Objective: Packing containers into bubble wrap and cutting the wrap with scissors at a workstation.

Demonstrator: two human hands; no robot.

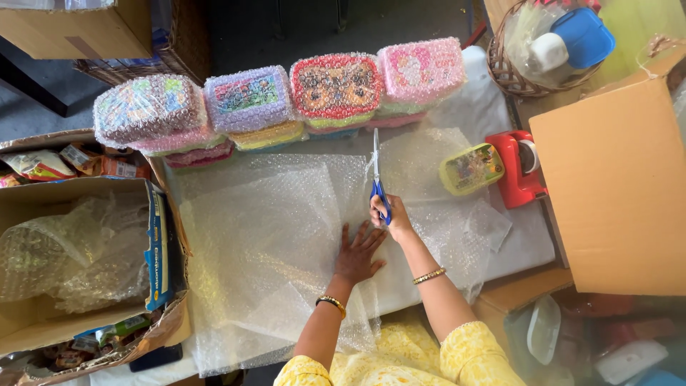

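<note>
My right hand (391, 216) grips blue-handled scissors (376, 174), blades pointing away from me into a sheet of clear bubble wrap (264, 236) spread over the white table. My left hand (359, 252) lies flat, fingers spread, pressing the wrap just left of the scissors. A small yellow-green lunch box (470, 169) sits unwrapped to the right of the scissors.
Stacks of bubble-wrapped lunch boxes (286, 104) line the table's far edge. A red tape dispenser (518, 168) stands right of the yellow-green box. An open cardboard box (622, 186) is at right, another with plastic wrap (78, 257) at left. A wicker basket (547, 46) sits far right.
</note>
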